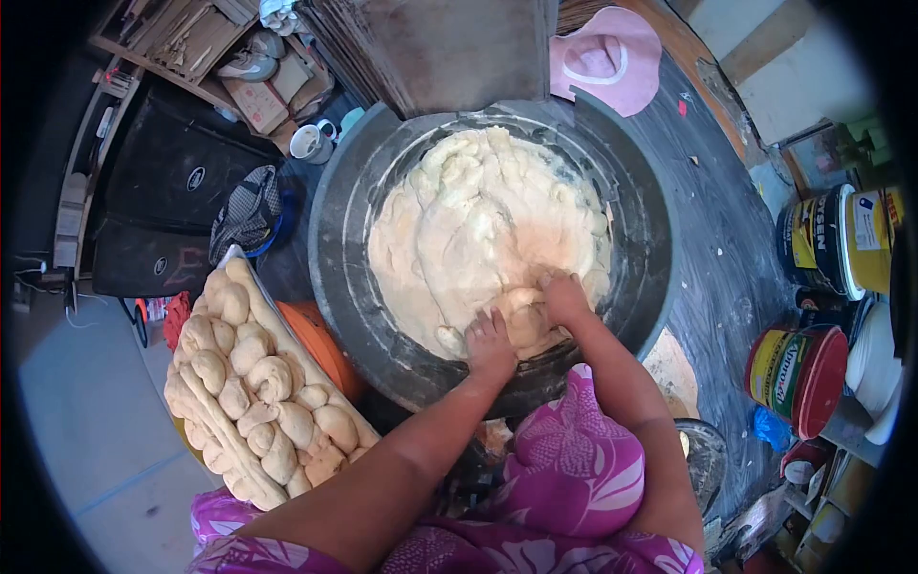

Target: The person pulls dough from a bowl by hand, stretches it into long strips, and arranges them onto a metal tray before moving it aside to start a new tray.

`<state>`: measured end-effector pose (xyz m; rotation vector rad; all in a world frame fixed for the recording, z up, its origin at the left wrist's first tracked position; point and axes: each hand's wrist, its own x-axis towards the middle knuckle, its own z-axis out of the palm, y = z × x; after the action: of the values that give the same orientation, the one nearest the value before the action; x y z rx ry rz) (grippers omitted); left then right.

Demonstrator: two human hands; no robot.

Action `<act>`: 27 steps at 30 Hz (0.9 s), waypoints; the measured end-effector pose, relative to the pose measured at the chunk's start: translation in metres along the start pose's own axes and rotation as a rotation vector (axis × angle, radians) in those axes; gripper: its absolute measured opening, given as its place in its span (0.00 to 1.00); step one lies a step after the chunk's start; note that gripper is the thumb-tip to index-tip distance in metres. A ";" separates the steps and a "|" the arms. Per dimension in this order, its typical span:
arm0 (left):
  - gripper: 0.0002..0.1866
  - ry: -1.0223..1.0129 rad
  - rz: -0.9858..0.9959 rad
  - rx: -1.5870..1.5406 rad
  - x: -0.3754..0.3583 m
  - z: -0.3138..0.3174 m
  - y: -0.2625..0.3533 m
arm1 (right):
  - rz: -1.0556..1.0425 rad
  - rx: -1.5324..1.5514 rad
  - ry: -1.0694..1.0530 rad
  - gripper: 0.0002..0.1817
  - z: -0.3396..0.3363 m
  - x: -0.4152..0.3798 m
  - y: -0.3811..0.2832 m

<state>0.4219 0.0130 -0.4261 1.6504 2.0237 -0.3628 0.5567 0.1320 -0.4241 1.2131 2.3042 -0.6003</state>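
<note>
A wide mass of pale, floury dough (pixel 469 230) fills most of a big round black tub (pixel 330 230) in front of me. My left hand (pixel 491 344) rests on its near edge, fingers spread over the surface. Just to the right, my right hand (pixel 562 298) has its fingers curled into the dough, partly hidden by it. A rounded, folded bulge of dough (pixel 525 318) lies between the two hands.
At my left, a long tray holds several shaped dough pieces (pixel 273 380). Beside it is an orange container (pixel 325 344). A dark board (pixel 449 53) stands behind the tub, near a pink hat (pixel 612 57). Paint buckets (pixel 789 373) line the right side.
</note>
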 end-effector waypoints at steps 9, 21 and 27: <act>0.24 -0.139 0.176 -0.945 0.074 -0.088 -0.018 | -0.273 1.656 0.258 0.18 -0.034 -0.022 0.015; 0.40 0.201 0.391 0.205 0.086 -0.091 -0.067 | 0.118 0.277 -0.127 0.36 0.021 -0.011 0.009; 0.40 0.126 0.566 0.041 0.066 -0.035 -0.042 | -0.133 0.390 -0.117 0.27 0.033 -0.006 0.007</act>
<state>0.3644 0.0762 -0.4361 2.2187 1.5387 -0.0984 0.5718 0.1132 -0.4478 1.1561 2.2452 -1.1801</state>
